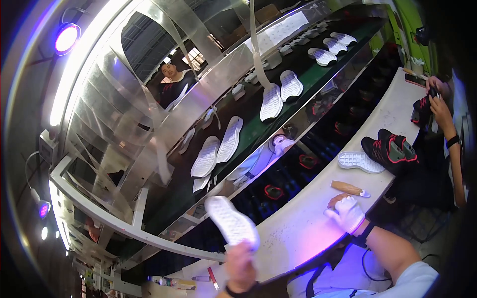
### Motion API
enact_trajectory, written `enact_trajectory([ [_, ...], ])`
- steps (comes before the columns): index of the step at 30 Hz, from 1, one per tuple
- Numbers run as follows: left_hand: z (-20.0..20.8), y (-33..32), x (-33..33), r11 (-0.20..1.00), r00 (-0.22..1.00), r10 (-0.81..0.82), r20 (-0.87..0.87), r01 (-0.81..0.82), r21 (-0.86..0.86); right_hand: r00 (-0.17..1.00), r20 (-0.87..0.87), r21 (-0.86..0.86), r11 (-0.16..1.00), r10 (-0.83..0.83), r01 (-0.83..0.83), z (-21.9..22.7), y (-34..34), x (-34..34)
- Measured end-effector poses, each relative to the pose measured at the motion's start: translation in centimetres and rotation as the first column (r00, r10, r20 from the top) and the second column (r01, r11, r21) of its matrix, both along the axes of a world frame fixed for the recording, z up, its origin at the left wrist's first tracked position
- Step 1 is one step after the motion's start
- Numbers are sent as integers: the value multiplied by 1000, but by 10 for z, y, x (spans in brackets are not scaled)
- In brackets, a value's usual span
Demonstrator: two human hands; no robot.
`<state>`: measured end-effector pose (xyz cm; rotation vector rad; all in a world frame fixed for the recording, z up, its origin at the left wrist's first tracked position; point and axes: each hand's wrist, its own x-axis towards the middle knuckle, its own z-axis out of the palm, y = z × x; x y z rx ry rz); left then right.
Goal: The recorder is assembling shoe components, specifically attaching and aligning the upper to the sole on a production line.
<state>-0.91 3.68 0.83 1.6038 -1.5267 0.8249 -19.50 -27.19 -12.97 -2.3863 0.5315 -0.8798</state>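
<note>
My left hand (pixel 241 265), bare and a little blurred, is closed on the lower end of a white shoe sole (pixel 231 221), held up in front of the conveyor. My right hand (pixel 348 214) wears a white glove with bare fingertips and is over the pale worktable (pixel 298 226); thumb and fingers are apart, and nothing shows between them. Just beyond it lies a wooden-handled tool (pixel 348 188) with a short, pale tip. Farther along the table, another white sole (pixel 360 161) lies beside a pair of black shoes with red trim (pixel 390 150).
Several white soles (pixel 229 139) ride on the dark green conveyor (pixel 253 134) behind clear plastic strips. Black shoes fill a dark shelf (pixel 303 161) below it. At right, a co-worker's hands (pixel 438 102) hold a black shoe. A red pen (pixel 213 278) lies near my left hand.
</note>
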Motion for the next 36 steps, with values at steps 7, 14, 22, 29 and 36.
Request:
enact_trajectory([
  [7, -138, -82, 12, 914, 915, 33, -401, 135, 383, 963, -265, -122, 989, 49, -84, 26, 23, 11],
  [14, -178, 12, 353, 252, -99, 924, -368, -566, 785, 980, -170, -224, 964, 106, -143, 11, 21, 27],
  [22, -221, 49, 401, 203, 205, 970, -131, -386, 900, 980, -180, -241, 962, 84, -126, 7, 11, 20],
  [29, -129, -3, 215, 979, -676, -155, -720, -203, -20, 991, -136, -178, 984, -8, -17, -21, 9, 4],
  [36, -68, 24, 29, 996, -707, -83, -702, -80, -36, 997, -77, -213, 976, 28, -44, -21, 27, 11],
])
